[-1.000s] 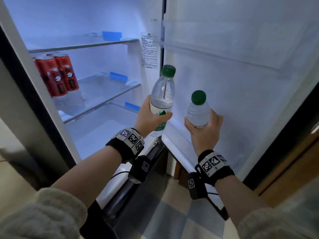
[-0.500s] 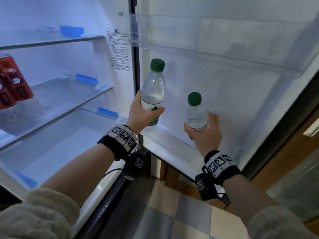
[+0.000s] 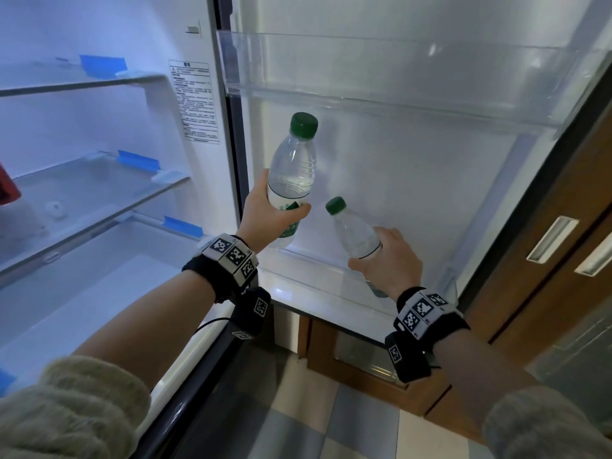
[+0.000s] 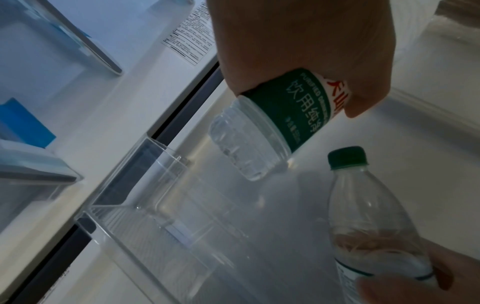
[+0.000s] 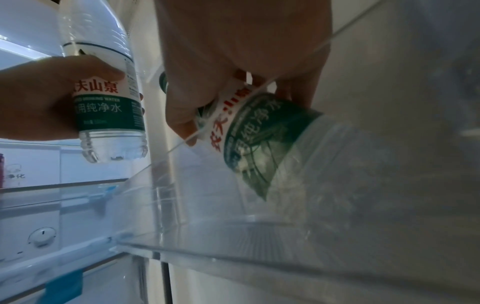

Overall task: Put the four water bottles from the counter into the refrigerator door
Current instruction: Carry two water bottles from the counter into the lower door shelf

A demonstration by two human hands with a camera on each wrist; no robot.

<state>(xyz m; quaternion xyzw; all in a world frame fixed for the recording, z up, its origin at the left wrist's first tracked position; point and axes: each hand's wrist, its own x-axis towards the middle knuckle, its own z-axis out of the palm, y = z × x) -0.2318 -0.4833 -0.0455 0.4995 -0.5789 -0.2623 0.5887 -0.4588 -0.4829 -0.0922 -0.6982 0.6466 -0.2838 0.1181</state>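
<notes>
Two clear water bottles with green caps and green-white labels are in my hands at the open refrigerator door. My left hand grips the left bottle by its label and holds it upright above the lower clear door bin. My right hand grips the right bottle, which tilts left, its bottom end dipped behind the bin's front wall. In the left wrist view the left bottle hangs above the bin; the right bottle shows beside it. The right wrist view shows the right bottle inside the bin's wall.
An upper clear door bin spans the door above the bottles. The fridge interior has glass shelves and a red can at the far left. Wooden cabinets stand right of the door.
Both hands have moved toward the door's lower bin. The right bottle has dropped and tilted, with its base now inside the bin; the left bottle stays upright above it.
</notes>
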